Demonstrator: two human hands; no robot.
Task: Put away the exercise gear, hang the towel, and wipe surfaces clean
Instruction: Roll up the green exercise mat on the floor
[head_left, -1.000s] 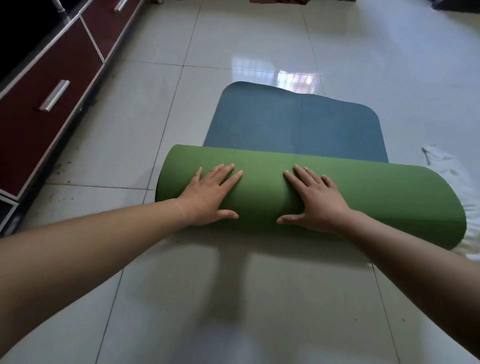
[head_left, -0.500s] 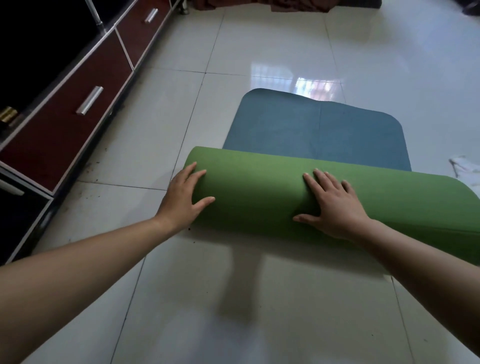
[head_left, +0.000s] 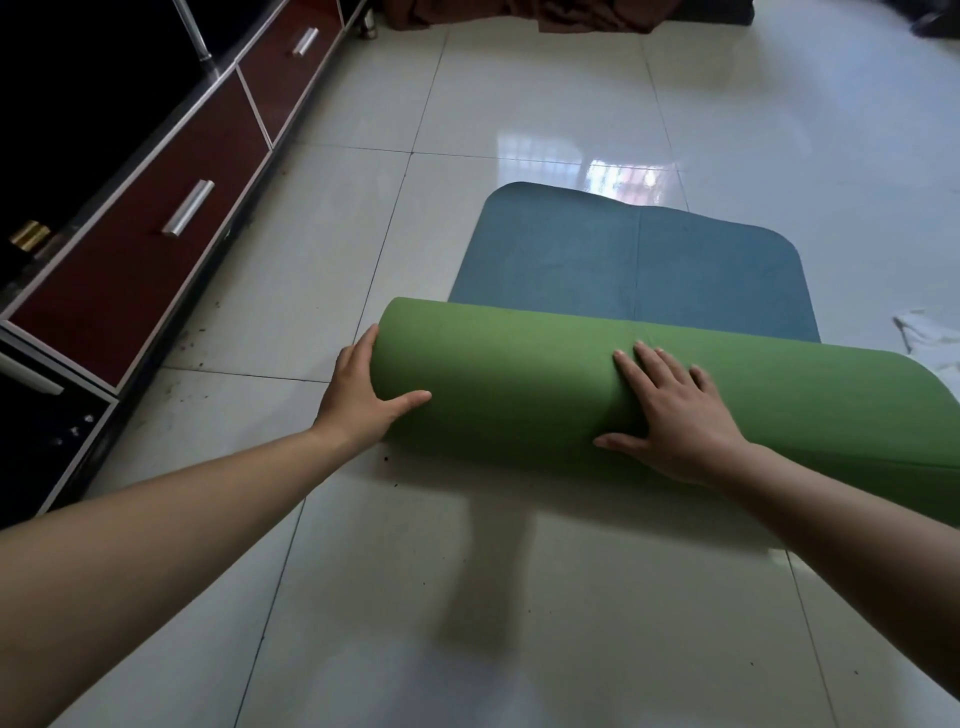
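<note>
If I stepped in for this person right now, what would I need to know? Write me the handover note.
Left hand: open, pressed against the left end of the mat roll.
Right hand: open, flat on top of it.
Done: mat mostly rolled; a blue stretch lies flat on the floor beyond.
A white cloth, maybe the towel, lies on the floor at right.
Left: finish rolling, stow mat, hang towel, wipe surfaces.

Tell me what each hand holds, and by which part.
Neither grips. Left hand presses the left end of the green rolled foam mat; right hand lies flat on its middle.
</note>
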